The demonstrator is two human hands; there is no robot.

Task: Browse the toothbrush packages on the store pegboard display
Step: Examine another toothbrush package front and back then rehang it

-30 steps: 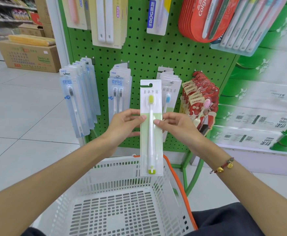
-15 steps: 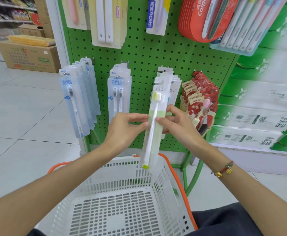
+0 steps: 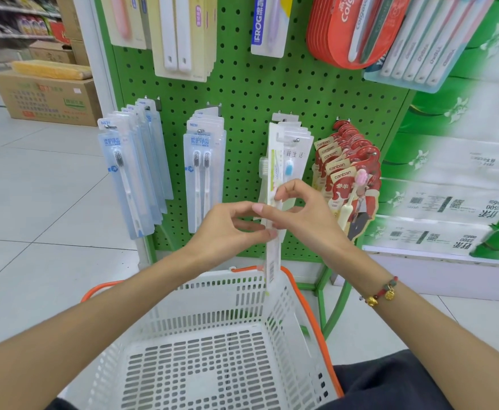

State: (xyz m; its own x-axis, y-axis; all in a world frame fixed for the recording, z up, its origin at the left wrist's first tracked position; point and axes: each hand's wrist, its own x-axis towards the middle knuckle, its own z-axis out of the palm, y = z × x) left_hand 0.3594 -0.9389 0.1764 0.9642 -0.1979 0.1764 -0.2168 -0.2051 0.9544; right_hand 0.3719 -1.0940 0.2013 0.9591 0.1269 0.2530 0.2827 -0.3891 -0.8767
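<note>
1. Holding one toothbrush package (image 3: 273, 229) edge-on in front of the green pegboard (image 3: 248, 93), the person pinches it from both sides.
2. The left hand (image 3: 224, 229) grasps the package's left edge between thumb and fingertips.
3. The right hand (image 3: 304, 214) grasps its right edge, fingers curled around it.
4. The package stands almost upright, its lower end just above the far rim of the white basket (image 3: 218, 294).
5. Below the pegboard, the basket sits between the two forearms.
</note>
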